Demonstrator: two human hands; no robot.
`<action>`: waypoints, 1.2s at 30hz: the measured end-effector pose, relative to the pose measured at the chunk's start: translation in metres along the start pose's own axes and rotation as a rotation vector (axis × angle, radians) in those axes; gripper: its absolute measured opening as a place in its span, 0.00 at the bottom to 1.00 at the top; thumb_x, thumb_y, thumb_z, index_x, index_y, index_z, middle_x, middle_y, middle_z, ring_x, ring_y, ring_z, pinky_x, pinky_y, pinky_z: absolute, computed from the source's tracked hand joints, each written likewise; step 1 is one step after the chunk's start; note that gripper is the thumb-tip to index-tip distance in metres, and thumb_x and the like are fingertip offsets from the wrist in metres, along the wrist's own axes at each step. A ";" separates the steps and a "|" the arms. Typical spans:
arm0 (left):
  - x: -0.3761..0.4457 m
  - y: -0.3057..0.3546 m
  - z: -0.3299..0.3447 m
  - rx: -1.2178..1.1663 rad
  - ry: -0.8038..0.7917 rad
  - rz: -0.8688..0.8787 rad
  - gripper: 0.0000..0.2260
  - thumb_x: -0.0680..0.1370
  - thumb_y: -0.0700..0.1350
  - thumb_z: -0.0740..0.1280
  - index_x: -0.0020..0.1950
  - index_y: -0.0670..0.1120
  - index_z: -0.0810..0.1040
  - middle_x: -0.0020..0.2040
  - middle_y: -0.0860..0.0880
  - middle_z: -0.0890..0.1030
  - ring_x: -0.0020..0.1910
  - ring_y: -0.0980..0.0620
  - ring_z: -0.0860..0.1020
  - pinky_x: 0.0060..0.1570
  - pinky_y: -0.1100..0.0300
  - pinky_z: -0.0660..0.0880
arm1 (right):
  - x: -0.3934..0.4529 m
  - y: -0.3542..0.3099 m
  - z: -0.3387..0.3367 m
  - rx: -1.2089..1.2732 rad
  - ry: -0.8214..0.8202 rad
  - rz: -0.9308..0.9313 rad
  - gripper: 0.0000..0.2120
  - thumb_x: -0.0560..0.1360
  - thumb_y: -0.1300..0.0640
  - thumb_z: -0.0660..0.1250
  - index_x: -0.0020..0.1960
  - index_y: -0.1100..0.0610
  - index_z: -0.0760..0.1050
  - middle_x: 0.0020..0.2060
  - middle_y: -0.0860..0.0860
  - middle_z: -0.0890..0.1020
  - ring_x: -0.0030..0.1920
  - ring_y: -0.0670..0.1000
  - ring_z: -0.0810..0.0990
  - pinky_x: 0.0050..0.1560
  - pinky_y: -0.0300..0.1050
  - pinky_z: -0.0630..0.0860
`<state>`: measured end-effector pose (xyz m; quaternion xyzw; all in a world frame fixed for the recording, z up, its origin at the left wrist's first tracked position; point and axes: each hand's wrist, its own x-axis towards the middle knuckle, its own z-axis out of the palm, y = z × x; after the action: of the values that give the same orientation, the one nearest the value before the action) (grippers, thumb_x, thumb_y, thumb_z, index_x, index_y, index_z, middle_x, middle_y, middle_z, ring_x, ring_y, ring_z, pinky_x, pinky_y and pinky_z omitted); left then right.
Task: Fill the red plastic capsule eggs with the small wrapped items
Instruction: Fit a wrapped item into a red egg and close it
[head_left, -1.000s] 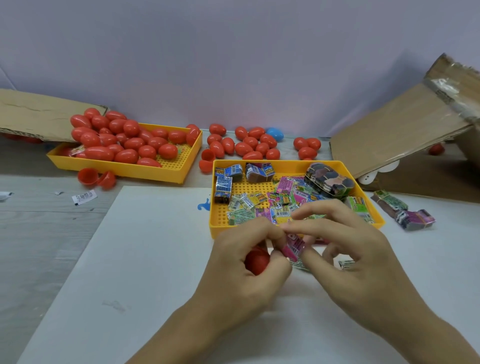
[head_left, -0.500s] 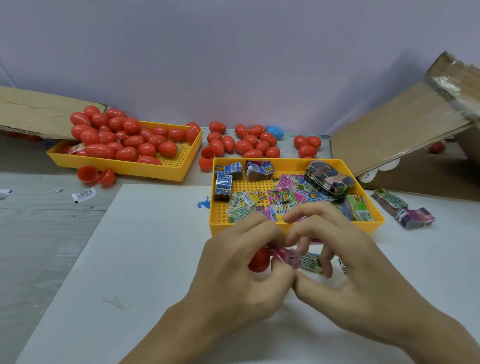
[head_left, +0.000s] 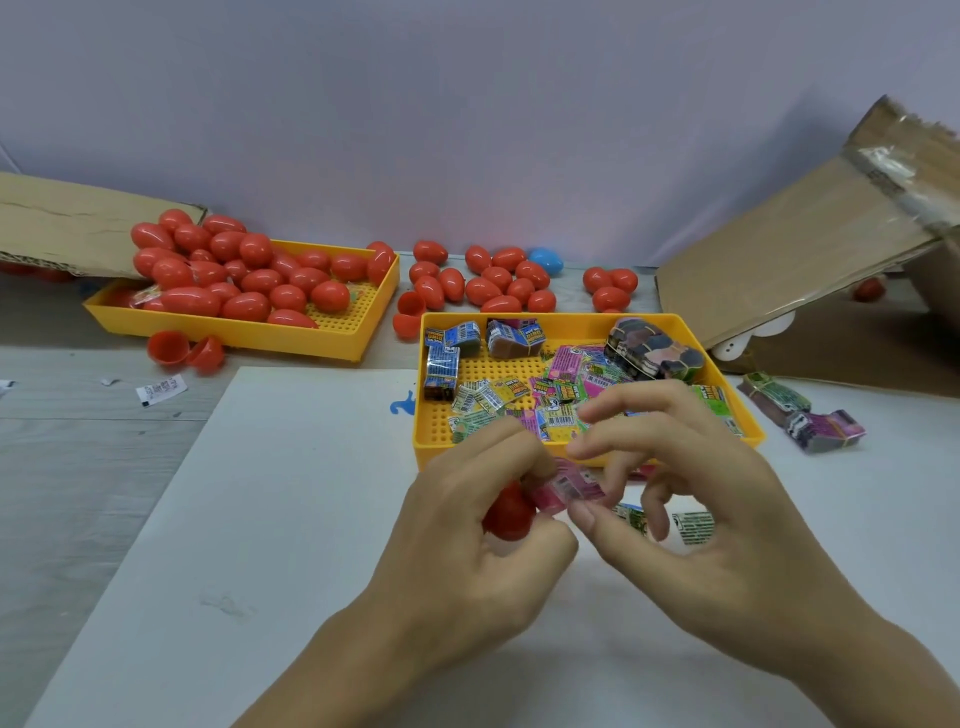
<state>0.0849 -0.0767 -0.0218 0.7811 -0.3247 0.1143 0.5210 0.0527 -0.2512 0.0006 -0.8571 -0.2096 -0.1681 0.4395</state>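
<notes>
Left hand (head_left: 467, 551) grips red plastic capsule egg half (head_left: 509, 512); right hand (head_left: 691, 514) pinches pink wrapped packet (head_left: 569, 488), light, crinkly, likely best held by edges.

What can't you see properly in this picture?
Head view only:
- Red egg half: mostly hidden inside the left hand, so its opening is unseen.
- Pink packet: print blurred, ends covered by fingers of both hands, right hand included.
- Wrappers in the near yellow tray: words too small to read.
</notes>
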 end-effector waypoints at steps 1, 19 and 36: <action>0.000 0.000 0.000 0.009 0.004 -0.007 0.03 0.67 0.44 0.62 0.38 0.46 0.70 0.35 0.55 0.67 0.32 0.54 0.66 0.32 0.68 0.60 | 0.000 -0.001 0.000 -0.013 -0.006 -0.019 0.12 0.71 0.55 0.71 0.53 0.44 0.79 0.58 0.46 0.75 0.39 0.50 0.80 0.29 0.45 0.72; -0.005 0.007 -0.007 0.149 -0.064 0.086 0.04 0.68 0.45 0.65 0.37 0.50 0.70 0.35 0.54 0.73 0.32 0.55 0.69 0.29 0.56 0.67 | -0.003 -0.002 -0.002 -0.150 -0.230 0.081 0.08 0.71 0.42 0.67 0.47 0.44 0.78 0.61 0.40 0.70 0.47 0.48 0.78 0.39 0.28 0.67; -0.004 0.010 -0.015 0.170 -0.115 0.107 0.07 0.70 0.48 0.64 0.36 0.46 0.69 0.35 0.54 0.67 0.33 0.52 0.67 0.29 0.54 0.64 | -0.002 -0.004 0.002 0.136 -0.140 0.084 0.10 0.69 0.48 0.72 0.48 0.43 0.76 0.55 0.44 0.74 0.36 0.51 0.76 0.28 0.42 0.68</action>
<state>0.0786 -0.0641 -0.0101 0.8093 -0.3844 0.1240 0.4265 0.0490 -0.2476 0.0012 -0.8430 -0.2148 -0.0747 0.4875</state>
